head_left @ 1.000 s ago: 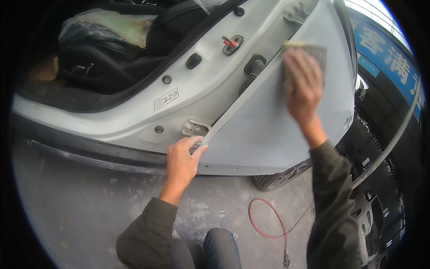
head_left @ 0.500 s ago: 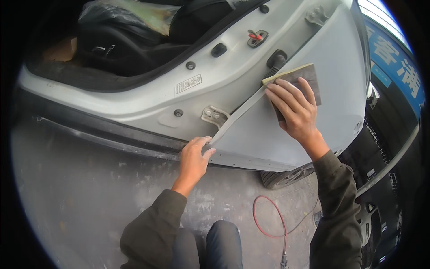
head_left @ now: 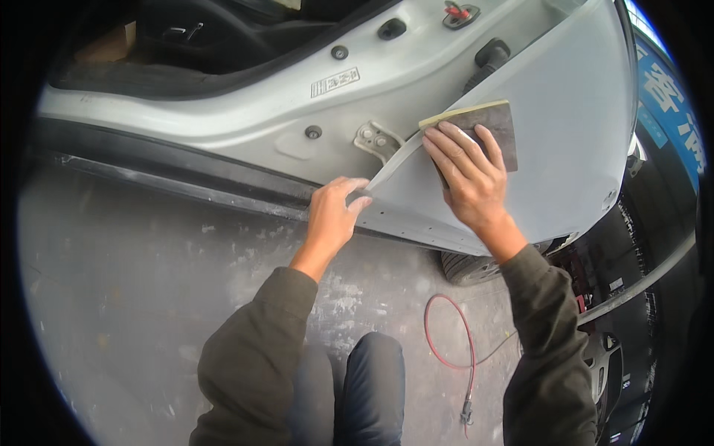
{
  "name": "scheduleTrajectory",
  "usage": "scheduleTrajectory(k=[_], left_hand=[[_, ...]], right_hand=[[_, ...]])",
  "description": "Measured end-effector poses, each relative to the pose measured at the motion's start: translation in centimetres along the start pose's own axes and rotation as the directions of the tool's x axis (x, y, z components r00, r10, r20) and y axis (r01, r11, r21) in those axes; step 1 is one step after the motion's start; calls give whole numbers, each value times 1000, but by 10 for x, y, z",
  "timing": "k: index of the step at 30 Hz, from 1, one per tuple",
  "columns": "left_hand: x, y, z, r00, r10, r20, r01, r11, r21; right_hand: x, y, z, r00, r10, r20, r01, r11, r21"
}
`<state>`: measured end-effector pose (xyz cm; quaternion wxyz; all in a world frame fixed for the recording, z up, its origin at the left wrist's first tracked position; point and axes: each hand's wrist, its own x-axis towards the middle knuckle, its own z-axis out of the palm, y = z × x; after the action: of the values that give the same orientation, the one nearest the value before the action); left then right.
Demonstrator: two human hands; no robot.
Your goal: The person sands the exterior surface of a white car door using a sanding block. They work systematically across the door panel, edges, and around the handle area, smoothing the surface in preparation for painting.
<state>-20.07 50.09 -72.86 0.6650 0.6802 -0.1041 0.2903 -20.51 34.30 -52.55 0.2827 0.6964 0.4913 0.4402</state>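
Observation:
A grey panel (head_left: 565, 149) of the car's rear body borders the open doorway at the right. My right hand (head_left: 465, 175) presses a square, dark-faced sanding pad (head_left: 498, 141) with a yellow edge against the panel, near its left edge, fingers closed over it. My left hand (head_left: 335, 215) is lower and left, fingers curled at the lower end of that panel edge (head_left: 390, 167). Just above it is a metal hinge bracket (head_left: 372, 137) on the white frame (head_left: 223, 126); further up are a dark rubber sleeve (head_left: 483, 70) and a red-tagged fitting (head_left: 457, 15).
Below are the black sill (head_left: 186, 182), a wheel (head_left: 465, 267) and a red hose (head_left: 450, 364) with a fitting on the grey floor (head_left: 149, 297). A pale pole (head_left: 639, 286) and a blue sign (head_left: 662, 104) are at the right, a black interior (head_left: 208, 30) upper left.
My right hand and the pad have moved down and left along the panel from its upper part toward my left hand. The car appears higher in the picture as the view has shifted.

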Motion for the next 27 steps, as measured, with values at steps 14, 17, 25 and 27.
scheduleTrajectory(k=[14,17,25,27], left_hand=[[-4,-1,-5,997,-18,73,20,999,-27],[-3,-4,-4,990,-28,136,33,999,-32],[-2,-8,-12,990,-8,141,15,999,-44],[-2,-7,-8,984,-47,171,60,996,-67]], right_hand=[[-5,-45,17,998,-28,48,20,987,159],[-25,-87,33,977,-173,121,146,967,207],[19,-29,11,997,-45,61,41,997,61],[-2,-52,22,998,-40,53,36,997,74]])
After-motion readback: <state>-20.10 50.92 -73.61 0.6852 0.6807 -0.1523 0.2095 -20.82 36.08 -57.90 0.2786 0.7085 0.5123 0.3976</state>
